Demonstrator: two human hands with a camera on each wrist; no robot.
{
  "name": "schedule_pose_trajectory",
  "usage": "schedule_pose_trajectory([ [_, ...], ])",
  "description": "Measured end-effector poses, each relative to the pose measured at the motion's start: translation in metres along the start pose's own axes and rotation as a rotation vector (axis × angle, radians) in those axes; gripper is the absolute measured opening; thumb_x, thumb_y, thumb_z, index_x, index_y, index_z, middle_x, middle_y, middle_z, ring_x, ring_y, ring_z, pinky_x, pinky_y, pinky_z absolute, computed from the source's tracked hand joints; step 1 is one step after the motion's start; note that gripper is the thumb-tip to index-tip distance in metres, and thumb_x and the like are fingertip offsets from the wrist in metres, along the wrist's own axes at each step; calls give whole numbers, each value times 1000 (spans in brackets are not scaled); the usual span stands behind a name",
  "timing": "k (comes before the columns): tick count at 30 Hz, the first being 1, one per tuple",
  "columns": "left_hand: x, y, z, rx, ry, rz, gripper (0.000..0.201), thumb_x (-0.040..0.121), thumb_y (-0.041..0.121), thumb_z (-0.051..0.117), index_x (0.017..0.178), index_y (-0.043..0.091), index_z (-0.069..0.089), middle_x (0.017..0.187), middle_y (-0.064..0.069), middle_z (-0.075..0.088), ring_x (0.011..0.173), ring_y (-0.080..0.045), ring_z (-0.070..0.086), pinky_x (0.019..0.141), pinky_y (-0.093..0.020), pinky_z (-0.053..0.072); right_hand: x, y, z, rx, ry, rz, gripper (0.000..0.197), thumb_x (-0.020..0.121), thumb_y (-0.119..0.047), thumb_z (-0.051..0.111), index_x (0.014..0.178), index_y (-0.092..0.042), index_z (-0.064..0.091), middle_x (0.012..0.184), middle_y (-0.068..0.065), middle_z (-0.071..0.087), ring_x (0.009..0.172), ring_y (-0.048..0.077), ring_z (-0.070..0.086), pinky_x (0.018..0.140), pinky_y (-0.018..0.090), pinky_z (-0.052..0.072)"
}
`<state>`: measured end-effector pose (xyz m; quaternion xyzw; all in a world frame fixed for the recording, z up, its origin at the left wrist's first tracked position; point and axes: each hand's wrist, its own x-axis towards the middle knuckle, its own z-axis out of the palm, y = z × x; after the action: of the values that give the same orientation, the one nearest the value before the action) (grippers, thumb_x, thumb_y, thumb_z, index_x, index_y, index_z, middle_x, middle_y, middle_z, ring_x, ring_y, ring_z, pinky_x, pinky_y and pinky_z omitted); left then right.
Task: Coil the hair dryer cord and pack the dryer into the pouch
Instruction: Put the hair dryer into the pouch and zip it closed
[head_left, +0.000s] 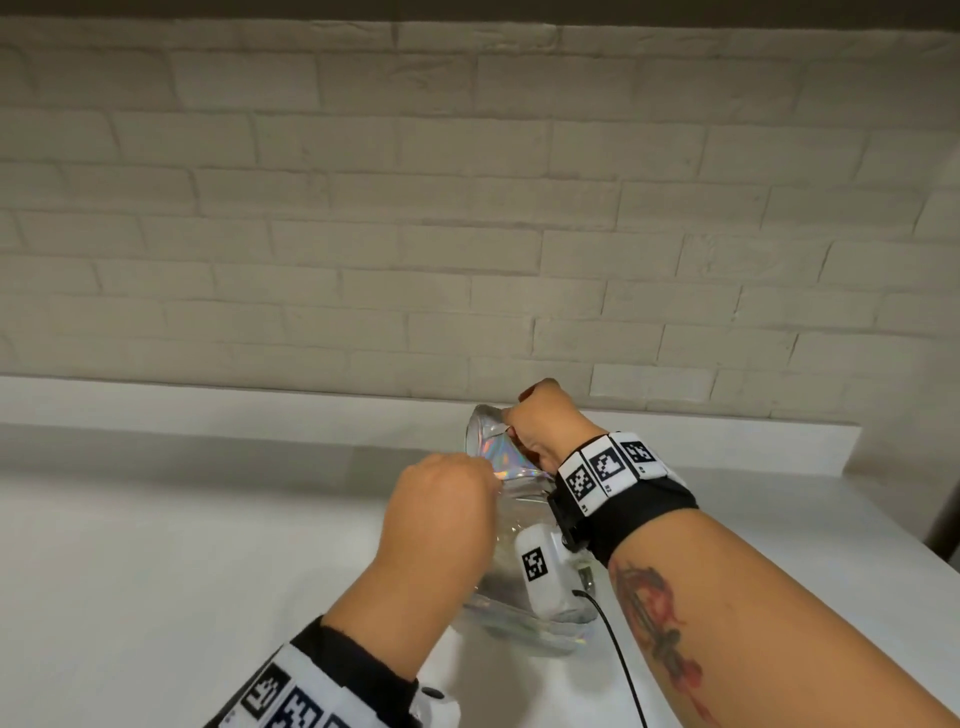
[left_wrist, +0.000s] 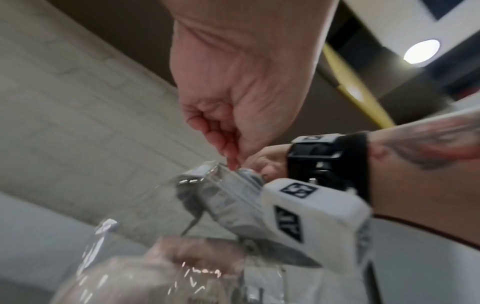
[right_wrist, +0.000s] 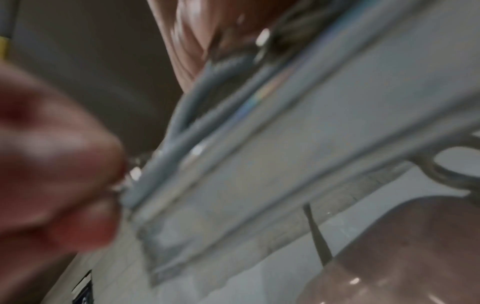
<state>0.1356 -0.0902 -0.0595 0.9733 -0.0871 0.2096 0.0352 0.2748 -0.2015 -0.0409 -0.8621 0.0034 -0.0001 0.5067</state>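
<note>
Clear plastic with a rainbow sheen: the pouch (head_left: 519, 545) stands on a white counter (head_left: 156, 545) before a pale brick wall (head_left: 467, 208), both hands at its top edge. A left hand (head_left: 441, 499) pinches the near end of the zip strip (right_wrist: 233, 144), seemingly at the slider; a right hand (head_left: 550, 426) grips the far end, fingers curled round the edge. That strip's long axis runs from one hand away to the other, so the closing pull would likely travel along it toward the right hand. A pinkish shape inside the pouch, blurred in the wrist views, is probably the dryer (left_wrist: 155, 267); its cord cannot be made out
</note>
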Motion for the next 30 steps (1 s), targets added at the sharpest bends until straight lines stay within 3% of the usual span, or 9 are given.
schedule_pose_trajectory([
  [2, 2, -15, 8, -114, 44, -152, 17, 67, 4, 66, 62, 18, 57, 62, -6, 63, 61, -30, 60, 51, -26, 28, -6, -1, -3, -95, -6, -111, 29, 76, -27, 63, 97, -11, 51, 96, 16, 65, 73, 25, 56, 63, 32, 48],
  [4, 3, -28, 19, -166, 42, -246, 13, 82, 11, 53, 74, 20, 58, 77, -5, 66, 77, -29, 62, 57, -27, 31, -20, -4, -8, -272, -154, -247, 41, 75, -34, 69, 110, -19, 55, 101, 9, 67, 70, 19, 57, 62, 25, 44],
  [6, -1, -34, 30, -194, 17, -252, 13, 89, 18, 48, 83, 20, 59, 85, -5, 67, 85, -30, 63, 60, -28, 32, -36, -7, -12, -508, -390, -363, 43, 81, -29, 67, 123, -25, 57, 112, -1, 66, 77, 5, 58, 66, 14, 40],
  [8, -5, -34, 35, -216, 7, -257, 16, 93, 25, 47, 86, 20, 60, 87, -6, 69, 85, -30, 62, 60, -28, 31, -44, -8, -10, -637, -485, -438, 38, 84, -22, 65, 122, -23, 62, 114, -3, 68, 67, -10, 54, 61, 1, 35],
  [14, -8, -18, 32, -172, -7, -135, 21, 93, 29, 46, 87, 17, 62, 87, -8, 69, 84, -30, 62, 62, -31, 36, -45, -3, 14, -583, -190, -398, 21, 78, -10, 64, 96, -16, 74, 91, 7, 75, 75, 16, 59, 63, 19, 40],
  [20, 0, 9, 30, -171, -15, 22, 23, 93, 26, 45, 83, 15, 63, 86, -8, 66, 81, -29, 60, 60, -32, 36, -35, 2, 12, -331, -191, -282, 17, 78, -6, 64, 91, -10, 75, 58, -7, 57, 56, 10, 52, 66, 24, 46],
  [22, 5, 15, 28, -225, -51, 63, 21, 91, 26, 49, 83, 16, 66, 84, -6, 66, 77, -27, 59, 59, -29, 37, -38, 2, 8, -316, -224, -281, 16, 80, -7, 64, 91, -10, 74, 64, -3, 62, 60, 10, 54, 64, 21, 45],
  [27, 21, -6, 9, -471, -333, 173, 24, 88, 36, 60, 75, 18, 67, 76, -4, 68, 70, -17, 59, 66, -30, 46, -49, 6, -4, -300, -306, -282, 13, 85, -20, 60, 89, -20, 72, 86, 2, 71, 81, 16, 65, 79, 29, 52],
  [30, 18, -32, -7, -550, -180, 145, 23, 85, 38, 62, 75, 18, 67, 73, -3, 66, 67, -16, 58, 66, -35, 48, -67, 11, -9, -583, -104, -435, 30, 90, -40, 49, 113, -28, 64, 112, 10, 60, 110, 26, 54, 96, 36, 42],
])
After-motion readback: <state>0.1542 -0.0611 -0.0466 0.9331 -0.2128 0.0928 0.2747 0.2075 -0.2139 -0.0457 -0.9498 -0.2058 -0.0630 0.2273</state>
